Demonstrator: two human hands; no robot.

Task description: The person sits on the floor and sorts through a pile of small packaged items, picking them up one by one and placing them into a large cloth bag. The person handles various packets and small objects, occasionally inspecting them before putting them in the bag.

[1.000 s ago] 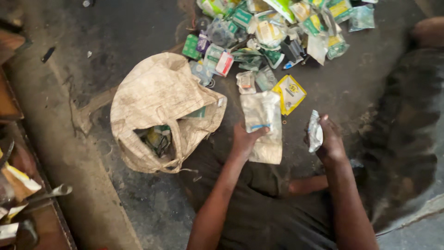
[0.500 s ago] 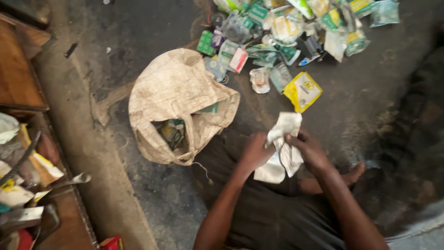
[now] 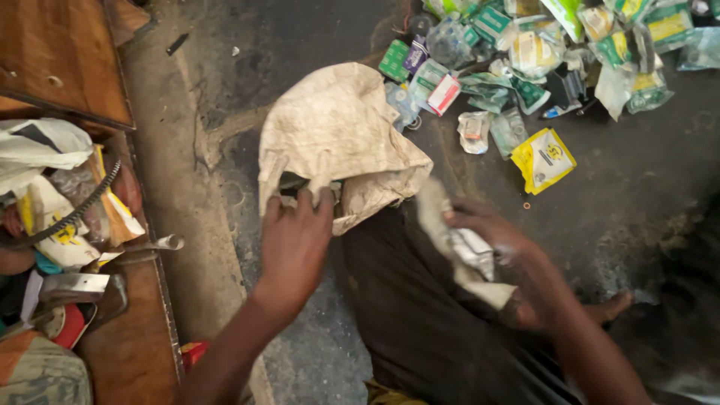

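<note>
A worn beige sack (image 3: 337,142) lies on the dark floor in front of me. My left hand (image 3: 294,240) grips the rim of its mouth, fingers hooked over the edge. My right hand (image 3: 495,244) is shut on crumpled whitish plastic wrappers (image 3: 461,251), blurred by motion, just right of the sack's mouth and above my dark-clothed lap (image 3: 427,330).
A heap of empty green, white and clear packets (image 3: 540,45) spreads across the top right, with a yellow pouch (image 3: 544,159) nearest me. A wooden tray (image 3: 127,330) on the left holds bags, a black cord and metal tools. My bare foot (image 3: 615,306) rests at right.
My left hand left the wrappers and took the sack's mouth. My right hand carried the wrappers left toward the sack. The view shifted, bringing the wooden tray further in.
</note>
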